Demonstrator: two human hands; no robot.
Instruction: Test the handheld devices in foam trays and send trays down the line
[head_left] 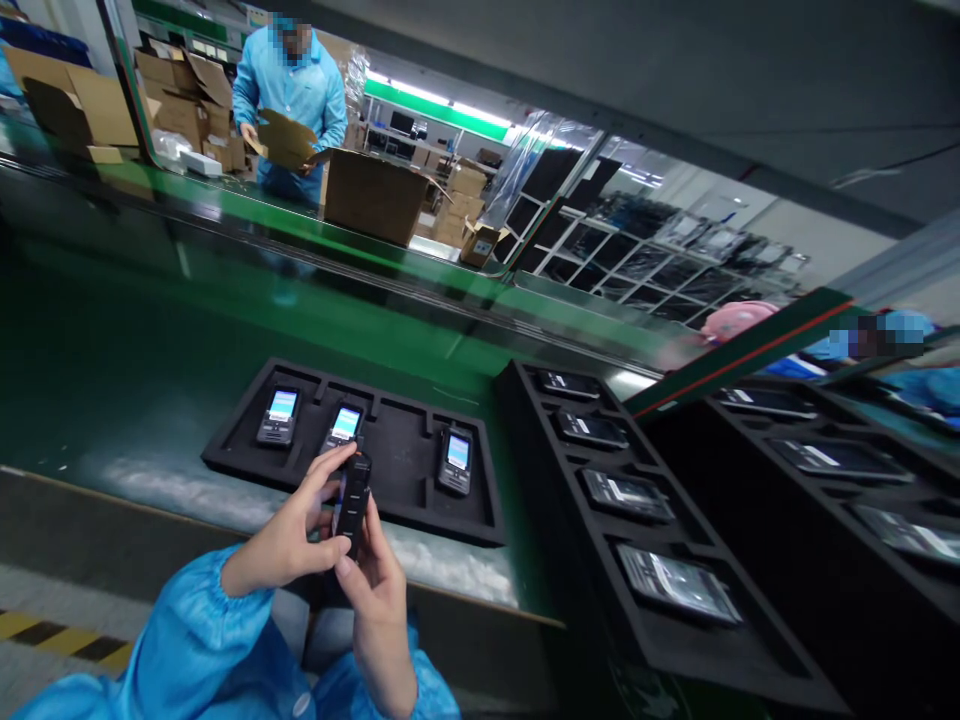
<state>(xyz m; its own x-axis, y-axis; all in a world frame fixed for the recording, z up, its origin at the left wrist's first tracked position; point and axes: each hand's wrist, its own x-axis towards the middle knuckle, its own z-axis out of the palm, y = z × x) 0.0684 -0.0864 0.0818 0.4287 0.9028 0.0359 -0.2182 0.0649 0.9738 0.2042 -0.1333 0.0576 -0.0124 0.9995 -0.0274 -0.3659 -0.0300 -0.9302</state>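
Note:
Both of my hands hold one black handset (pixel 352 505), turned so that its narrow side with several buttons faces up. My left hand (pixel 296 525) grips it from the left, fingers near its top end and thumb on its side. From the right and below, my right hand (pixel 377 590) closes round its lower part. Just beyond lies a black foam tray (pixel 401 480) with three handsets in its slots: a left handset (pixel 279 417), a middle handset (pixel 346 424) partly behind my left fingers, and a right handset (pixel 455 461). Their small screens are lit.
To the right stands a tall black foam tray stack (pixel 536 520) with several devices on top. Beyond it is another such stack (pixel 720 530). A green work surface (pixel 135 350) lies underneath. Across the line a person in blue (pixel 289 90) handles cardboard beside a brown carton (pixel 375 195).

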